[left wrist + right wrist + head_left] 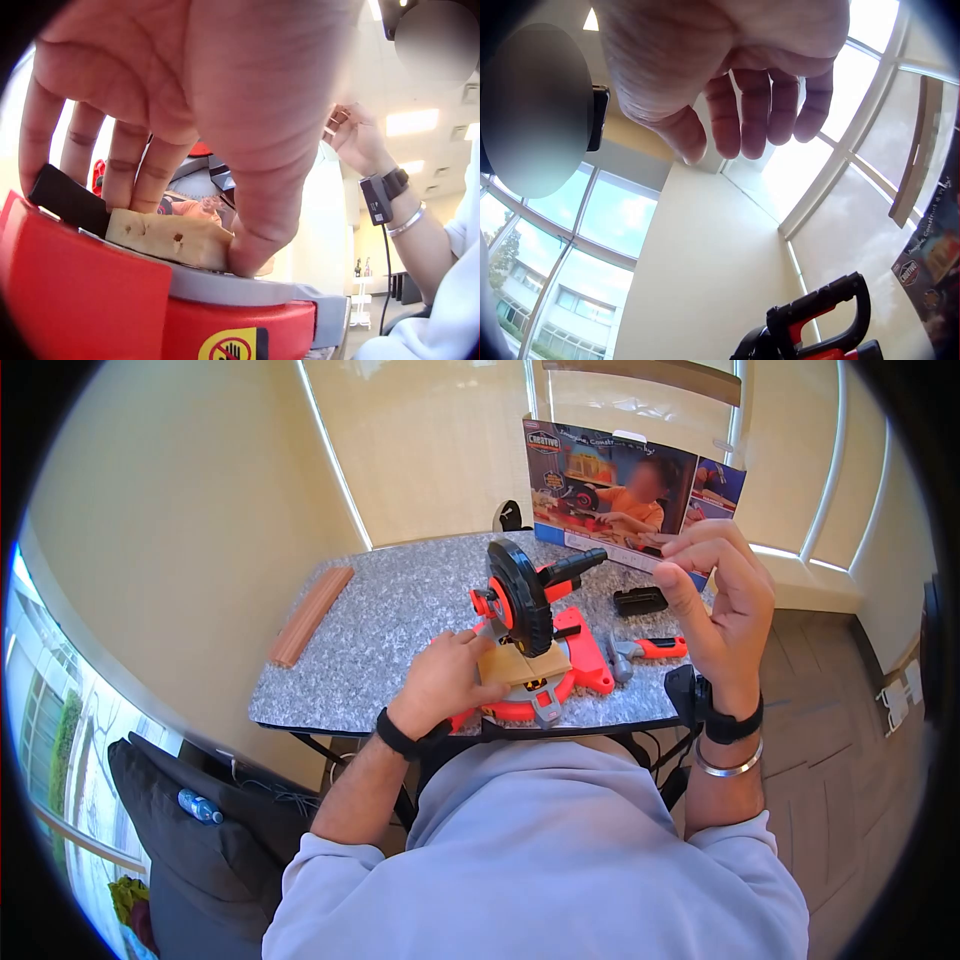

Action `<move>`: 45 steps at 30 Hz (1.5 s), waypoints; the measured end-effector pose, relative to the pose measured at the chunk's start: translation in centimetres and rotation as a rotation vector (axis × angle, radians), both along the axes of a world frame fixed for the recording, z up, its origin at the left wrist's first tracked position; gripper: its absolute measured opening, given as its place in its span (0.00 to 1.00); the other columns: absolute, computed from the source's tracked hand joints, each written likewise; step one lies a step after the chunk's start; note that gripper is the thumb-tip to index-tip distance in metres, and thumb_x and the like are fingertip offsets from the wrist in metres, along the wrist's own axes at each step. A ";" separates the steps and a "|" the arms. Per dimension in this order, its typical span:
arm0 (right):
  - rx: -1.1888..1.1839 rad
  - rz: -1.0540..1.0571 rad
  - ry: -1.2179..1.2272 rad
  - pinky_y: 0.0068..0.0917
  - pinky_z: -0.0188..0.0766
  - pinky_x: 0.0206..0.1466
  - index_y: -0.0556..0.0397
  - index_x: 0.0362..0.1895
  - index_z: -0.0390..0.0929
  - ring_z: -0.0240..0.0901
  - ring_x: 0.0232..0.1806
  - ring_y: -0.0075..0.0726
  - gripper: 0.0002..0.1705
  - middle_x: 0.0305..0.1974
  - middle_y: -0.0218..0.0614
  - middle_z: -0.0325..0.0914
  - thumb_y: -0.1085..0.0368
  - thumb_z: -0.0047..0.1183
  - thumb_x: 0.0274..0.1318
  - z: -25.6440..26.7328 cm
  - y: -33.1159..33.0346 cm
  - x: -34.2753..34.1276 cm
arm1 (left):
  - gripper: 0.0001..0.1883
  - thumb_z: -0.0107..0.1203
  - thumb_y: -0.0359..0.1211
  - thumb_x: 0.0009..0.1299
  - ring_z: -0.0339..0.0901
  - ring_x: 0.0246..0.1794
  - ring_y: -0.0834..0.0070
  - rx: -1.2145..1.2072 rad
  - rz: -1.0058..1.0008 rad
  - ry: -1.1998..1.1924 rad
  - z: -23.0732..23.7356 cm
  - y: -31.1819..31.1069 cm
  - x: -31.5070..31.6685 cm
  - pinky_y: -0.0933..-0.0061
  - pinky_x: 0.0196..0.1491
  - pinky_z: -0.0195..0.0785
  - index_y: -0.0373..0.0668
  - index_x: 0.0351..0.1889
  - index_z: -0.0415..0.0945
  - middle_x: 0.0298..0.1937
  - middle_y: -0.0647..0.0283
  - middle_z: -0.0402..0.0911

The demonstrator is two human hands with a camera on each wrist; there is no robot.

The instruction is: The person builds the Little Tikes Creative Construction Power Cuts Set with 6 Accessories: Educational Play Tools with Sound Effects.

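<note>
A red and black toy miter saw (518, 600) stands near the table's front edge, its blade raised. On its base lies a light wooden board (535, 665). The left hand (445, 678) grips the board's left end; in the left wrist view, its thumb and fingers hold the wood block (176, 236) against the grey plate. Raised in the air to the right of the saw, the right hand (722, 595) holds nothing, fingers loosely bent. In the right wrist view that hand (727, 82) hangs above the saw's black handle (825, 307).
A printed box (630, 495) stands at the back right. Reddish-brown strips (312, 616) lie at the table's left. Right of the saw are a toy hammer (640, 650) and a black part (640, 601). A dark chair (215, 840) stands at the lower left.
</note>
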State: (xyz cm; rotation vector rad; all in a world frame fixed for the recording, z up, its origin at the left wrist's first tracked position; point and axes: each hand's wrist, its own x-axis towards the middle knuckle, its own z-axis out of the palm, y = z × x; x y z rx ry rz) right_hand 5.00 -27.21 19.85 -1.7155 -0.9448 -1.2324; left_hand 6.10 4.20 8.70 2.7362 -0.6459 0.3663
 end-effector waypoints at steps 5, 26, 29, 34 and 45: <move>0.003 0.024 -0.123 0.28 0.69 0.39 0.59 0.27 0.76 0.74 0.33 0.36 0.15 0.31 0.38 0.79 0.70 0.71 0.60 0.2 -0.4 -0.4 | 0.39 0.76 0.55 0.58 0.81 0.52 0.50 0.014 -0.003 0.009 0.0 0.2 0.0 0.54 0.59 0.74 0.36 0.59 0.82 0.50 0.50 0.85; 0.212 0.227 -0.430 0.29 0.49 0.26 0.55 0.18 0.61 0.57 0.22 0.29 0.30 0.20 0.32 0.63 0.61 0.60 0.73 -0.6 -2.3 -1.9 | 0.06 0.63 0.24 0.65 0.88 0.34 0.74 -0.576 0.072 -0.245 3.4 6.2 0.9 0.73 0.40 0.79 0.39 0.39 0.87 0.36 0.60 0.90; 0.176 0.230 -0.397 0.29 0.49 0.26 0.53 0.18 0.61 0.57 0.22 0.29 0.32 0.20 0.30 0.63 0.54 0.64 0.71 -0.5 -2.1 -2.1 | 0.04 0.59 0.21 0.63 0.81 0.28 0.78 -0.633 0.083 -0.390 4.1 6.8 0.6 0.75 0.33 0.71 0.37 0.31 0.84 0.28 0.64 0.84; 0.183 0.205 -0.363 0.28 0.49 0.26 0.52 0.18 0.61 0.58 0.22 0.29 0.35 0.20 0.28 0.63 0.48 0.66 0.69 -0.7 -2.0 -2.1 | 0.07 0.47 0.18 0.55 0.70 0.21 0.77 -0.657 -0.070 -0.442 4.5 7.3 0.1 0.72 0.27 0.57 0.36 0.20 0.75 0.21 0.63 0.75; -0.201 0.100 -0.235 0.32 0.49 0.23 0.48 0.14 0.59 0.58 0.16 0.34 0.30 0.16 0.28 0.61 0.55 0.66 0.57 -2.5 -4.0 -1.7 | 0.07 0.48 0.21 0.52 0.71 0.17 0.67 -0.455 -0.233 -0.173 3.5 6.4 -5.9 0.69 0.23 0.58 0.39 0.22 0.78 0.21 0.61 0.73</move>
